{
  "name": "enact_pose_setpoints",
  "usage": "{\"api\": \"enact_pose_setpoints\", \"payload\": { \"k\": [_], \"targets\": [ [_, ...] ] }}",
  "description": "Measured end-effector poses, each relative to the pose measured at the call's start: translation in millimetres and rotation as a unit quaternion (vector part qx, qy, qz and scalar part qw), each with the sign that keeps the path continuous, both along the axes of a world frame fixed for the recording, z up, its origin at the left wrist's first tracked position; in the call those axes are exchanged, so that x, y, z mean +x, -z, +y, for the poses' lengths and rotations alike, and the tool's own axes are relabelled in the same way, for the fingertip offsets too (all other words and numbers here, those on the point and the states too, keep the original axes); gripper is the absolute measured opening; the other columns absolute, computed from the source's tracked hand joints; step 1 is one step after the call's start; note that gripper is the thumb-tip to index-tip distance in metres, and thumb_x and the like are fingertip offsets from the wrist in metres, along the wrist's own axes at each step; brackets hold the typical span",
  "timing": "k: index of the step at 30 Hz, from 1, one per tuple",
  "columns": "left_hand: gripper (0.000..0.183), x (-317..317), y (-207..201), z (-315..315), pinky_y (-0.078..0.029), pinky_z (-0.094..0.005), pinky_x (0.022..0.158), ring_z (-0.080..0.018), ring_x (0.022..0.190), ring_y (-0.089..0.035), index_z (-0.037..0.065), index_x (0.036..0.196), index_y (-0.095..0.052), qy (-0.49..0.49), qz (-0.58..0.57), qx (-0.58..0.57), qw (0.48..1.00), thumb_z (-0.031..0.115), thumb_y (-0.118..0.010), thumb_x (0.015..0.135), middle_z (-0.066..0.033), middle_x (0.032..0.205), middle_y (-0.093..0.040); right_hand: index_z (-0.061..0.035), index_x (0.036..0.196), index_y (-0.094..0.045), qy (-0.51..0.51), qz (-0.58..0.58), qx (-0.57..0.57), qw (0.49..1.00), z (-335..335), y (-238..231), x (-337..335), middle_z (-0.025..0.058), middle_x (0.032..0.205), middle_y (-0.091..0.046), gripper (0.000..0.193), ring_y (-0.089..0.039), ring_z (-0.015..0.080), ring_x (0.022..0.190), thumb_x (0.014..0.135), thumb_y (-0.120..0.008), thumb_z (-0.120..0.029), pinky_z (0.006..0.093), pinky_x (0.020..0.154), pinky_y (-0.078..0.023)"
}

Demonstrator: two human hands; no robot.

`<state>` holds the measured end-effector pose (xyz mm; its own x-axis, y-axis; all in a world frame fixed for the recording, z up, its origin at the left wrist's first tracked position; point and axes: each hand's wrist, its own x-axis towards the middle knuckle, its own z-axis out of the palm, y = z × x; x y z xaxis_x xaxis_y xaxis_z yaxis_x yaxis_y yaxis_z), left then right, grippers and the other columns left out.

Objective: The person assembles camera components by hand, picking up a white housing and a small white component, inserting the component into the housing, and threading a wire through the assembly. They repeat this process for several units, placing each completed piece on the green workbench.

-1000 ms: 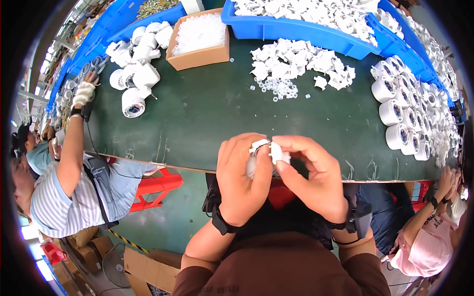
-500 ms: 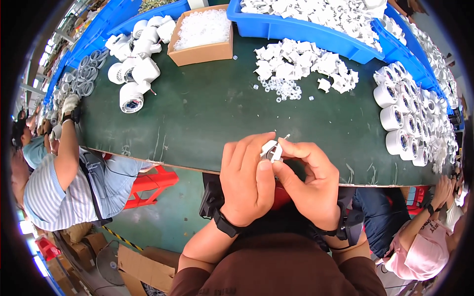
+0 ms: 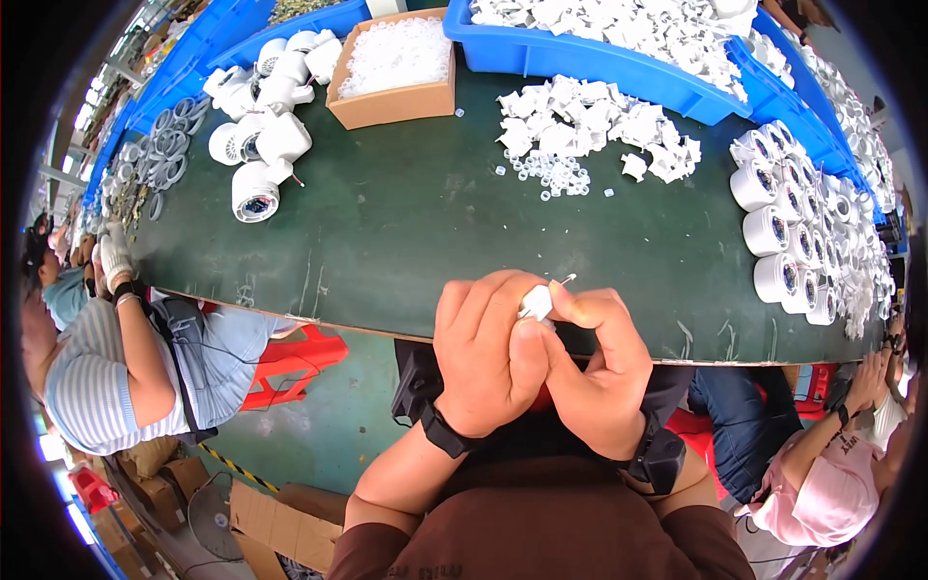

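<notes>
My left hand is closed around a small white plastic part, just over the near edge of the green-topped table. My right hand meets it from the other side, thumb and index finger pinched on the same part. A thin white stub pokes out above the right fingertips; whether it belongs to the part cannot be told. Fingers hide most of the part. Beyond my hands lie a heap of similar white plastic parts and a scatter of small clear rings.
White camera heads stand at the left, and rows of white round camera housings at the right. A cardboard box of clear pieces and a blue bin line the back. People sit on both sides; a red stool is at left.
My hands have drawn closer together, and the white part has turned, showing a flatter face. At the left, the co-worker's gloved hand has pulled back toward the table edge.
</notes>
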<state>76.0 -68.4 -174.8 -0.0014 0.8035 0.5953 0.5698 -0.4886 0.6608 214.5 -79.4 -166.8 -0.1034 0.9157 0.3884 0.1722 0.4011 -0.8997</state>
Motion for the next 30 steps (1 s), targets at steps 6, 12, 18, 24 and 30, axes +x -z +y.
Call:
{"api": "enact_pose_setpoints", "payload": {
  "k": [6, 12, 18, 24, 30],
  "targets": [
    [0.026, -6, -1, 2, -0.046, -0.0383, 0.078, -0.0287, 0.086, -0.058, 0.003, 0.108, -0.067, 0.014, -0.008, -0.007, 1.000, 0.022, -0.056, 0.095, -0.0105, 0.103, -0.069, 0.0006, 0.124, -0.062, -0.044, 0.034, -0.036, 0.998, 7, -1, 3, 0.0073, 0.107, -0.063, 0.034, -0.063, 0.0153, 0.101, 0.092, -0.067, 0.011, 0.0292, 0.093, -0.050],
    [0.019, -12, -1, 1, -0.049, -0.0371, 0.083, -0.0291, 0.091, -0.061, 0.000, 0.107, -0.061, 0.051, -0.055, -0.026, 0.997, 0.006, -0.063, 0.089, -0.0147, 0.105, -0.070, -0.0003, 0.118, -0.065, -0.092, 0.152, -0.164, 0.970, 18, -11, 11, 0.0086, 0.110, -0.065, 0.024, -0.063, 0.0134, 0.098, 0.095, -0.065, 0.007, 0.0279, 0.087, -0.052],
    [0.022, -20, -7, 4, -0.050, -0.0375, 0.080, -0.0286, 0.089, -0.061, 0.002, 0.106, -0.064, 0.068, -0.027, -0.024, 0.997, 0.005, -0.069, 0.084, -0.0127, 0.106, -0.072, 0.0014, 0.104, -0.070, -0.163, -0.026, -0.091, 0.982, 43, -21, 37, 0.0061, 0.104, -0.067, 0.009, -0.063, 0.0129, 0.097, 0.095, -0.067, 0.004, 0.0269, 0.085, -0.051],
    [0.024, -6, -14, 8, -0.050, -0.0380, 0.077, -0.0294, 0.086, -0.061, 0.006, 0.100, -0.069, 0.048, 0.052, -0.023, 0.997, 0.005, -0.076, 0.077, -0.0077, 0.103, -0.071, -0.0024, 0.104, -0.072, 0.040, -0.274, 0.023, 0.961, 118, -7, 75, 0.0049, 0.090, -0.065, 0.012, -0.060, 0.0135, 0.075, 0.093, -0.072, -0.008, 0.0272, 0.070, -0.049],
    [0.022, -1, -19, 9, -0.050, -0.0384, 0.076, -0.0296, 0.085, -0.061, 0.006, 0.096, -0.070, 0.041, 0.073, -0.038, 0.996, 0.006, -0.077, 0.076, -0.0074, 0.100, -0.069, -0.0026, 0.100, -0.073, 0.012, -0.220, -0.015, 0.975, 114, -5, 72, 0.0029, 0.092, -0.064, 0.010, -0.059, 0.0116, 0.079, 0.092, -0.073, -0.007, 0.0266, 0.072, -0.047]
  ]
}}
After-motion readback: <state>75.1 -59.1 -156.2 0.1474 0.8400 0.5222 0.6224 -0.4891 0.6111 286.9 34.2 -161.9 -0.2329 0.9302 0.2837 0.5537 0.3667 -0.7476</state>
